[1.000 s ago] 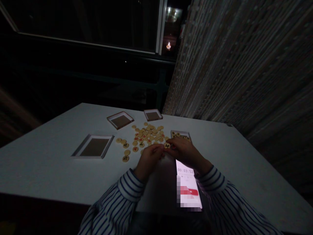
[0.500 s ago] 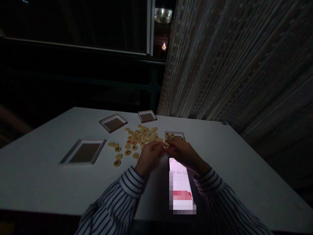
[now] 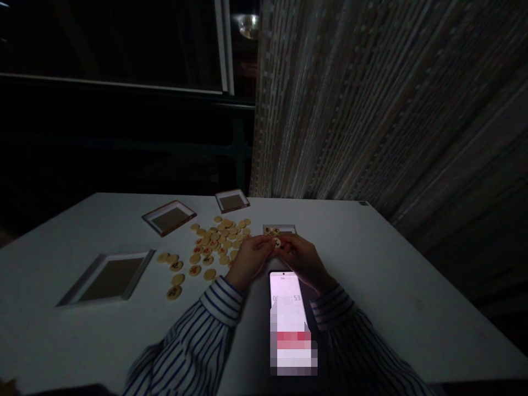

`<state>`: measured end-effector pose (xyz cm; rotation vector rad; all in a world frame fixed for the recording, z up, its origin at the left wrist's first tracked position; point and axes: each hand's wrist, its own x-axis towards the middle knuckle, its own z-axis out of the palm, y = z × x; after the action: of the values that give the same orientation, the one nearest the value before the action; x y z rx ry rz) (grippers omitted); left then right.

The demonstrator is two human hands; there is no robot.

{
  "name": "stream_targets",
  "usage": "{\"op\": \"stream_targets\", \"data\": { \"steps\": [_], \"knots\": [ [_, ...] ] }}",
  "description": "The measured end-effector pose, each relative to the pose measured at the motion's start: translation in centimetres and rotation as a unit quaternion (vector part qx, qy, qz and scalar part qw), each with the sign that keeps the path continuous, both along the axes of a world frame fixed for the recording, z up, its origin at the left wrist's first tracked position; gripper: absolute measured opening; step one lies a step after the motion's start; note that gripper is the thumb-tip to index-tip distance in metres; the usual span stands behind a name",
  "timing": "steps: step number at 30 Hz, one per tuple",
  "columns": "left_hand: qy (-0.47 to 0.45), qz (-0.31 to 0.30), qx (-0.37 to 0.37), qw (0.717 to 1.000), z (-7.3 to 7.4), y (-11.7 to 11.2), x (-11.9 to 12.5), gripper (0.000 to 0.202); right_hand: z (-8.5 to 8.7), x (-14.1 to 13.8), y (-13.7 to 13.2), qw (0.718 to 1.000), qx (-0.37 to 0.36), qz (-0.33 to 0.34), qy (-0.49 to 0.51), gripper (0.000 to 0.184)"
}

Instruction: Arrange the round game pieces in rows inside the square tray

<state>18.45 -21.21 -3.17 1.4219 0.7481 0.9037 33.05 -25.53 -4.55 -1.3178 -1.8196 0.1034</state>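
Round game piece [image 3: 278, 242], pale, dark character on its face; head view, the only one to go by, puts it between the fingertips of both hands, beyond the top of a lit phone [image 3: 289, 283]; right hand [image 3: 306, 258] pinches it at the rim, thumb and fingers closed; left hand [image 3: 252, 257] meets it from the other side, fingers drawn together, though whether it truly grips I can't tell from here. Looks light and stiff, wood or plastic by my guess, hardly fragile; smooth rim might slip or spin, so best held by opposite edges, mark left uncovered. Just behind the hands, a small tray [image 3: 293, 226] with dark-marked pieces in it, partly hidden; to the left, a loose heap of similar pieces [image 3: 225, 234], some red-marked, on the white table [image 3: 371, 286]; three more trays stand around it; light poor throughout.
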Motion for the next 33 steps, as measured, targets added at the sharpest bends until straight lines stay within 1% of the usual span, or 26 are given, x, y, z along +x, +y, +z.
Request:
{"op": "stream_targets", "data": {
  "steps": [3, 7, 10, 13, 16, 18, 20, 22, 23, 25, 27, 29, 31, 33],
  "knots": [
    [0.009, -0.018, 0.022, 1.0, -0.4, 0.6, 0.4, 0.026, -0.2, 0.5, 0.0, 1.0, -0.001, -0.003, 0.014, 0.021],
    [0.026, -0.021, 0.044, 0.998, -0.9, 0.9, 0.8, 0.03, -0.3, 0.9, 0.0, 1.0, 0.001, -0.004, 0.007, 0.021],
    [-0.009, -0.038, 0.022, 0.999, -1.4, 0.9, 1.0, 0.031, -0.2, 1.0, 0.0, 1.0, 0.002, 0.013, -0.004, 0.027],
    [-0.056, -0.05, -0.008, 0.997, -2.0, 0.9, 1.1, 0.029, -0.2, 1.0, 0.0, 0.999, -0.008, 0.034, -0.023, 0.028],
    [-0.078, -0.035, -0.042, 0.995, -2.3, 0.9, 1.1, 0.03, 0.1, 0.9, 0.2, 0.998, -0.015, 0.045, -0.049, 0.028],
    [-0.09, -0.008, -0.064, 0.994, -2.3, 0.9, 1.1, 0.032, 0.5, 0.8, 0.4, 0.996, -0.016, 0.051, -0.066, 0.028],
    [-0.092, 0.024, -0.067, 0.993, -2.2, 0.8, 1.1, 0.032, 1.0, 0.9, 0.7, 0.995, -0.02, 0.05, -0.082, 0.026],
    [-0.072, 0.054, -0.038, 0.995, -2.1, 0.7, 1.0, 0.027, 1.5, 1.0, 1.1, 0.995, -0.027, 0.038, -0.092, 0.023],
    [-0.048, 0.07, -0.012, 0.996, -2.2, 0.7, 0.9, 0.024, 1.7, 1.1, 1.3, 0.995, -0.031, 0.029, -0.094, 0.022],
    [0.024, 0.11, 0.066, 0.991, -2.4, 0.8, 0.6, 0.022, 1.9, 1.6, 1.9, 0.995, -0.038, 0.002, -0.091, 0.023],
    [0.103, 0.148, 0.158, 0.971, -2.8, 1.0, 0.2, 0.02, 1.9, 2.2, 2.5, 0.995, -0.05, -0.033, -0.078, 0.027],
    [0.161, 0.163, 0.241, 0.943, -3.4, 1.2, -0.1, 0.018, 1.8, 2.8, 3.2, 0.994, -0.068, -0.061, -0.067, 0.029],
    [0.193, 0.157, 0.302, 0.92, -4.0, 1.3, -0.1, 0.019, 1.6, 3.5, 3.7, 0.992, -0.08, -0.076, -0.065, 0.03],
    [0.214, 0.146, 0.342, 0.903, -4.6, 1.4, 0.1, 0.02, 1.5, 4.0, 4.1, 0.99, -0.085, -0.083, -0.076, 0.03]
  ]
}}
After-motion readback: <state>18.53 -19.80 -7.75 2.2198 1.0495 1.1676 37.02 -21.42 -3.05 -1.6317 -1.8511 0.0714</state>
